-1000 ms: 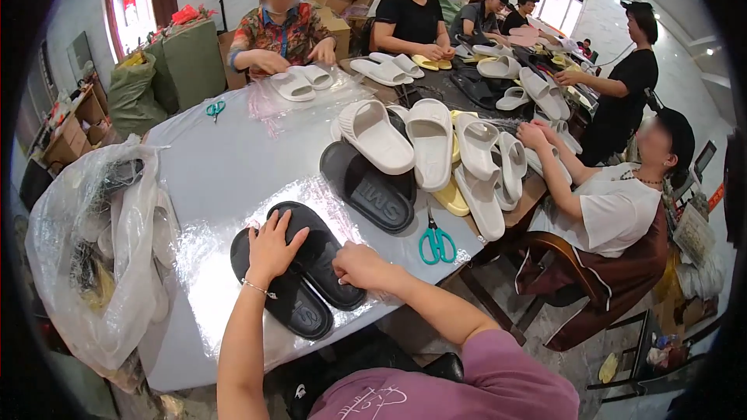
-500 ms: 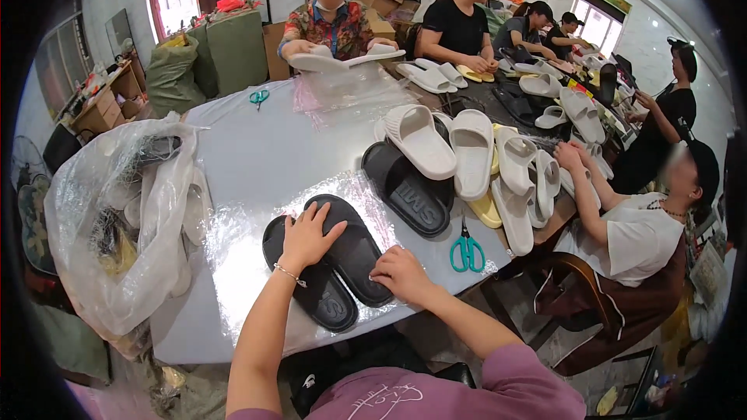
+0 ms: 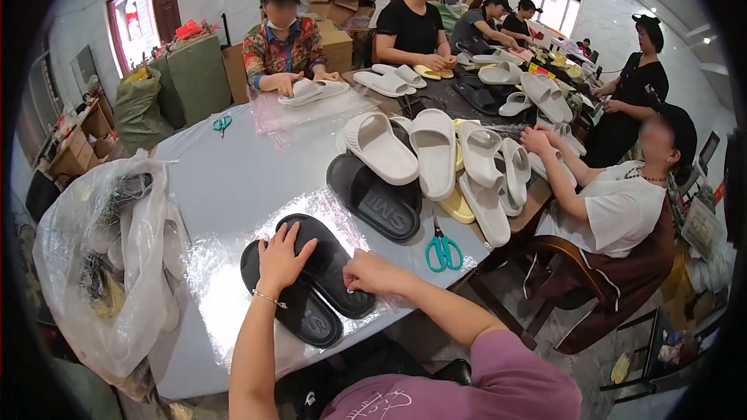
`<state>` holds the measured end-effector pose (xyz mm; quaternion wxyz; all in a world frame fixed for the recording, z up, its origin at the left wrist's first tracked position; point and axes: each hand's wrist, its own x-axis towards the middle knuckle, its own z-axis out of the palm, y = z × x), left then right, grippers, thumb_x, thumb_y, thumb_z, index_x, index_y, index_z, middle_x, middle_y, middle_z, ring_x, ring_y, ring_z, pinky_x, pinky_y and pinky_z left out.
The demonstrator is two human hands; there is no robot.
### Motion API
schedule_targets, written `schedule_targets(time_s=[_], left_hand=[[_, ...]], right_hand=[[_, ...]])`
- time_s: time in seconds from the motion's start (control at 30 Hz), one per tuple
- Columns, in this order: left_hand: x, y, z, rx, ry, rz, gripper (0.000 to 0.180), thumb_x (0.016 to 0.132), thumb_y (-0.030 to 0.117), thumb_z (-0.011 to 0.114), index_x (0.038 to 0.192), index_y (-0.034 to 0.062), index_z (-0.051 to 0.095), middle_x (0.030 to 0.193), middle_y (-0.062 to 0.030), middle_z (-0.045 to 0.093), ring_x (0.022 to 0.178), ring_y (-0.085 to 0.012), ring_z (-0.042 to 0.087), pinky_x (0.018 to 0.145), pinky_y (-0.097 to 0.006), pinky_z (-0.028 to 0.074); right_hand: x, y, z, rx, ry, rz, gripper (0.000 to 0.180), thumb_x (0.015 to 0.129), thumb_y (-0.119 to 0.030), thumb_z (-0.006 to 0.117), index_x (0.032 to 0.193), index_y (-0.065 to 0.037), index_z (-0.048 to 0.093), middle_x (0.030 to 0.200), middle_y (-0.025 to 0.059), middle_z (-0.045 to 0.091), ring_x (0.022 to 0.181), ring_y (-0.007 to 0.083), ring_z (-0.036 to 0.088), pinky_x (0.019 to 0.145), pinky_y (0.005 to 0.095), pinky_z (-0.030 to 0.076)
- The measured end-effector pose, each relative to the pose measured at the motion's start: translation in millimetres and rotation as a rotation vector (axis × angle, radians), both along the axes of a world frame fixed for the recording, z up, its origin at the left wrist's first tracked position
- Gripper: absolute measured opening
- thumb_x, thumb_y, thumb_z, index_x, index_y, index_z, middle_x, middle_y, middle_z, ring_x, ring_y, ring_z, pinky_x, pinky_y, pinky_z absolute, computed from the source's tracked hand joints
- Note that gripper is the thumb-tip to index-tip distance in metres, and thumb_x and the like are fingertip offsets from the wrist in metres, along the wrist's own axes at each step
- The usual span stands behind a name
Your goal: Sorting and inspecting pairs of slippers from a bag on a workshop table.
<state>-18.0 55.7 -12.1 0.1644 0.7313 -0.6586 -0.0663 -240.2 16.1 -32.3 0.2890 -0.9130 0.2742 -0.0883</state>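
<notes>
A pair of black slide sandals lies side by side before me, the left slide (image 3: 315, 323) and the right slide (image 3: 336, 268), on shiny clear plastic bags (image 3: 210, 288). Across their straps my left hand (image 3: 284, 258) rests with its fingers spread. My right hand (image 3: 373, 272) is curled closed at the outer edge of the right slide, near its heel end. Its fingertips are tucked down, so what they pinch, if anything, is hidden. Another black slide (image 3: 377, 201) lies just beyond. Teal-handled scissors (image 3: 443, 253) lie to the right of my right hand.
White slides (image 3: 436, 154) and some yellow ones are heaped at the right. A large clear bag (image 3: 58, 264) holding footwear stands at the left. Far off lie small scissors (image 3: 222, 124). Co-workers sit around the tables; a person across (image 3: 284, 50) handles white slides (image 3: 311, 92).
The view has shifted slightly. My right hand's fingers have curled in further at the slide's edge, while my left stays on the straps. The person across has lowered the white slides onto the plastic.
</notes>
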Motion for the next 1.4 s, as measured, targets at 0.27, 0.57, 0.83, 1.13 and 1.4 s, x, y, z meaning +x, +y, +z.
schedule_targets(time_s=[0.27, 0.57, 0.83, 1.13, 1.4], left_hand=[[2.0, 0.1, -2.9, 0.009, 0.006, 0.015, 0.069, 0.089, 0.062, 0.043, 0.138, 0.0140, 0.044, 0.143, -0.0162, 0.040, 0.128, -0.0323, 0.044, 0.109, -0.054, 0.021], [-0.6, 0.8, -1.0, 0.008, -0.002, 0.023, 0.069, 0.088, 0.062, 0.043, 0.138, 0.0146, 0.044, 0.143, -0.0158, 0.041, 0.128, -0.0321, 0.043, 0.109, -0.055, 0.021], [-0.2, -0.2, 0.4, 0.001, -0.007, 0.012, 0.068, 0.089, 0.062, 0.042, 0.138, 0.0142, 0.044, 0.143, -0.0162, 0.042, 0.128, -0.0325, 0.043, 0.109, -0.055, 0.021], [-0.4, 4.7, 1.9, 0.006, 0.019, 0.008, 0.069, 0.089, 0.062, 0.043, 0.139, 0.0139, 0.044, 0.143, -0.0161, 0.041, 0.129, -0.0360, 0.041, 0.110, -0.054, 0.022], [6.9, 4.4, -7.9, 0.058, -0.061, 0.002, 0.077, 0.083, 0.060, 0.056, 0.143, 0.0156, 0.036, 0.144, -0.0135, 0.040, 0.131, -0.0339, 0.040, 0.110, -0.052, 0.023]], right_hand=[[1.1, 5.7, 0.2, -0.083, -0.020, 0.039, 0.008, 0.069, -0.015, 0.072, 0.071, -0.009, 0.067, 0.078, 0.0054, 0.065, 0.091, 0.0278, 0.054, 0.078, 0.0401, 0.044], [-21.2, 31.5, -23.4, -0.288, -0.426, -0.031, 0.013, 0.077, -0.014, 0.068, 0.088, -0.007, 0.068, 0.092, 0.0031, 0.060, 0.094, 0.0252, 0.053, 0.083, 0.0375, 0.044], [-22.9, 28.5, -24.5, -0.311, -0.470, -0.022, 0.012, 0.074, -0.016, 0.071, 0.083, -0.009, 0.071, 0.090, 0.0009, 0.062, 0.093, 0.0236, 0.053, 0.083, 0.0360, 0.044], [-19.3, 19.9, -27.5, -0.045, -0.387, -0.071, 0.011, 0.071, -0.017, 0.073, 0.078, -0.010, 0.070, 0.087, 0.0019, 0.062, 0.095, 0.0258, 0.050, 0.085, 0.0364, 0.042], [-6.0, 18.7, -28.0, -0.203, -0.258, 0.026, 0.005, 0.071, -0.014, 0.068, 0.073, -0.010, 0.067, 0.083, 0.0102, 0.061, 0.091, 0.0320, 0.052, 0.085, 0.0457, 0.041]])
